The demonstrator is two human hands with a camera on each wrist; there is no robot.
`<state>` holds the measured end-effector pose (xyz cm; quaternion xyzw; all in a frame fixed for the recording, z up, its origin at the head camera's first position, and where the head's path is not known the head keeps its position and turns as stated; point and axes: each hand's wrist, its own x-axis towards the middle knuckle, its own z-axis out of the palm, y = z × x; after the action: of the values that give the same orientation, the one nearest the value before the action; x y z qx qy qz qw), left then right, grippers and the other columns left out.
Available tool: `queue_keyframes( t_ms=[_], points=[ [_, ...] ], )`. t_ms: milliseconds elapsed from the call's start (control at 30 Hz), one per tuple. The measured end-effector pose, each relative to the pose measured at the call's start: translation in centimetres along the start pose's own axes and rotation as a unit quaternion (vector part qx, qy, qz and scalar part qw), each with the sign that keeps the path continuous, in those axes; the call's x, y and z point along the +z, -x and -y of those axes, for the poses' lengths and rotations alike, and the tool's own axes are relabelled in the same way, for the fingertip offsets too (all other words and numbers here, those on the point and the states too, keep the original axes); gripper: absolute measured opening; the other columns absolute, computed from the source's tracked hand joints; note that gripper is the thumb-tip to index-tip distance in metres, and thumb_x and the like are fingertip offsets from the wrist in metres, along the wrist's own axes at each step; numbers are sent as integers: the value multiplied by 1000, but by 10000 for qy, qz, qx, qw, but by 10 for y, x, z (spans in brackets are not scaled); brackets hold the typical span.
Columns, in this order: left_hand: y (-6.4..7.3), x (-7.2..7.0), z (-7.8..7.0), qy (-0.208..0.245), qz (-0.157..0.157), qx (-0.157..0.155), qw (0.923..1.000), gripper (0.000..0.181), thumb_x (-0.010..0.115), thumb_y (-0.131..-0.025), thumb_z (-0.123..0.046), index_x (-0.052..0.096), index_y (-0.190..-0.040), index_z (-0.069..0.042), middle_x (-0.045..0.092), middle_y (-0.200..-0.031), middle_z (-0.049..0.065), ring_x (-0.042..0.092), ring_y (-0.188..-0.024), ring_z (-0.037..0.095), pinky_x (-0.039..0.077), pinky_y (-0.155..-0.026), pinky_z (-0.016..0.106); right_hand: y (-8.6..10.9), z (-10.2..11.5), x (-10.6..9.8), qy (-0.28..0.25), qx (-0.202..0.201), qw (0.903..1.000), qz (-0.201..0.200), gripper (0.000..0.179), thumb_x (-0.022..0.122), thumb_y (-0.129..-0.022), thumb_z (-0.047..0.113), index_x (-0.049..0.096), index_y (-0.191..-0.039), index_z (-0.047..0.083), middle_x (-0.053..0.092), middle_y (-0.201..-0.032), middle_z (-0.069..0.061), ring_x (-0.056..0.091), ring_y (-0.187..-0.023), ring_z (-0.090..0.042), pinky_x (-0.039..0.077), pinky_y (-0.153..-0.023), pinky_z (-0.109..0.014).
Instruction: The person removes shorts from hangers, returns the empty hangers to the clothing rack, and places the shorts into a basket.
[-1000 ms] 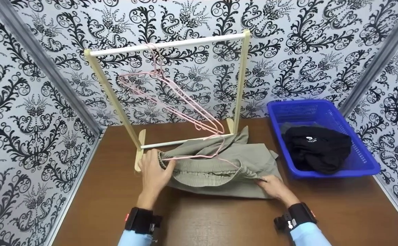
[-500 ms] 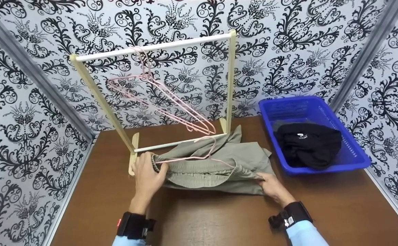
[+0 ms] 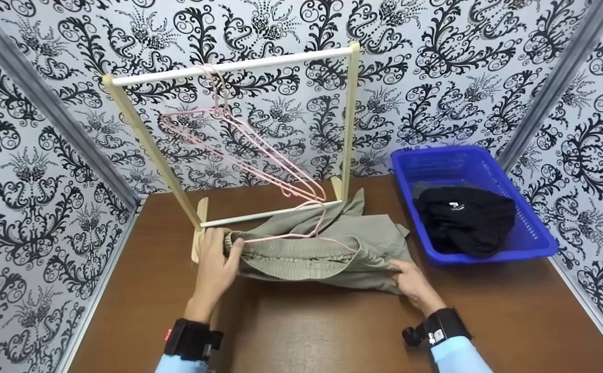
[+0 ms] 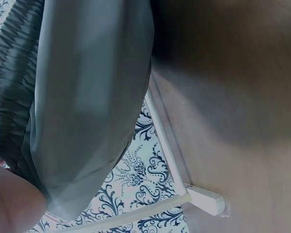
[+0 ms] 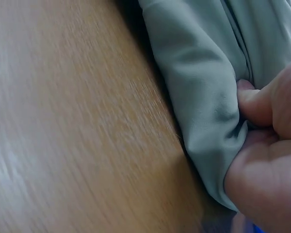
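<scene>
A pair of grey-green pants [image 3: 291,267] with a gathered elastic waistband lies on the table, its waist opening facing the person. Inside that opening sits a pink clothes hanger [image 3: 280,237], its hook standing up toward the rack. My left hand [image 3: 217,264] grips the left end of the waistband, thumb at the inner edge near the hanger's left tip. In the left wrist view, cloth [image 4: 87,97] covers most of that hand. On the right, my right hand [image 3: 410,282] pinches a fold of the pants between thumb and fingers, as the right wrist view shows. The hanger's right end is hidden in the cloth.
Behind the pants stands a rack with a white top bar [image 3: 281,63] and wooden posts. Several pink hangers [image 3: 260,147] hang from it. A blue basket [image 3: 527,220] holding black clothing [image 3: 464,220] stands at the right on the brown table [image 3: 306,331].
The head view has shifted, moving the scene left. My left hand has moved slightly outward with the waistband end, and the waist opening looks a little wider. The right hand keeps its hold.
</scene>
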<state>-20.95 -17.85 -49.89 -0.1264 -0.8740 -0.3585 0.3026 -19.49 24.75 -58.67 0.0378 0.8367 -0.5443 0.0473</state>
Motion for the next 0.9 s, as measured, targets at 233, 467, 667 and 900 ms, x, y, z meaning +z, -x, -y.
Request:
queue_keyframes(
  t_ms=[233,467,667,900],
  points=[
    [4,-4,6,-247,67,-533,9982,33,70,-94,-31,64,-107,-1,53,-105,18,47,-110,41,32,-92,59,0,-1,-1,171,-132,9997,-117,59,44,-78,-20,58,-135,-13,55,-140,-35,49,-133,-46,38,-114,-58],
    [6,-7,5,-257,245,-1074,9936,42,73,-92,-35,63,-111,1,49,-105,19,50,-105,44,40,-92,56,1,-3,-2,333,-37,9994,-98,56,46,-84,-18,55,-139,-12,50,-144,-38,56,-124,-46,57,-85,-40],
    [4,-8,-2,-321,295,-1523,9874,45,72,-92,-38,63,-112,1,52,-108,23,50,-108,46,39,-94,58,0,-2,0,-9,47,10000,45,53,47,-88,-17,51,-141,-15,45,-148,-38,37,-142,-55,28,-119,-61],
    [0,-7,-8,-393,317,-1954,9794,48,70,-94,-42,64,-116,1,52,-115,25,47,-110,48,38,-94,58,1,-1,4,321,-398,9987,-75,46,49,-84,-19,65,-127,-12,63,-131,-30,58,-123,-43,48,-105,-50]
  ],
)
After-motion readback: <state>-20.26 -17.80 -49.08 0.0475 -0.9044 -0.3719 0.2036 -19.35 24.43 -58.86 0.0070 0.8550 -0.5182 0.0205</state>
